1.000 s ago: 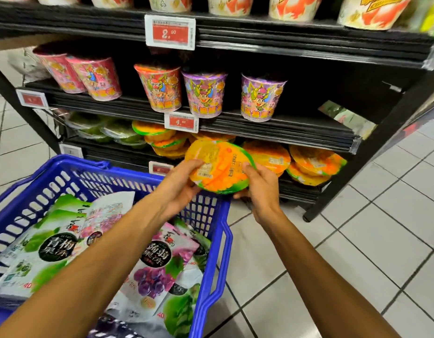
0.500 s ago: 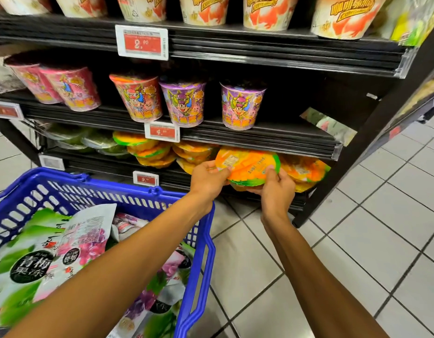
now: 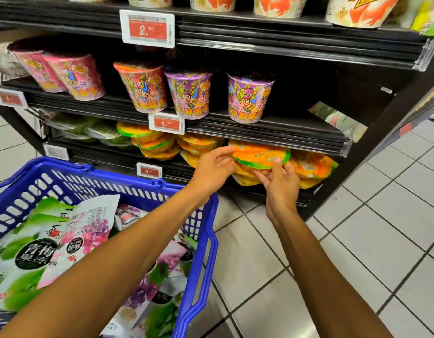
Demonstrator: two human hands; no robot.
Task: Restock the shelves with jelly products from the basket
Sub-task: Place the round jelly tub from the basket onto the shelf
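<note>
The round orange jelly tub with the green rim and glossy film lid (image 3: 260, 154), which a second ago was being held up in the open air in front of the shelves, is now being slid in under the lip of the black metal bottom shelf (image 3: 306, 200), onto the stack of matching orange tubs (image 3: 311, 167). That looks like one more item nearly placed. The right hand (image 3: 280, 184) is pinching the tub's front edge between thumb and fingertips, a narrow grip on the rim. The left hand (image 3: 211, 167) is loosening, its fingers half spread and only brushing the tub's left edge. The tubs are shallow, rigid and shiny; the film lids are catching the light. Below, the blue plastic lattice basket (image 3: 199, 242) is carrying soft, crinkly green and purple jelly pouches (image 3: 28, 254), so plenty is waiting.
</note>
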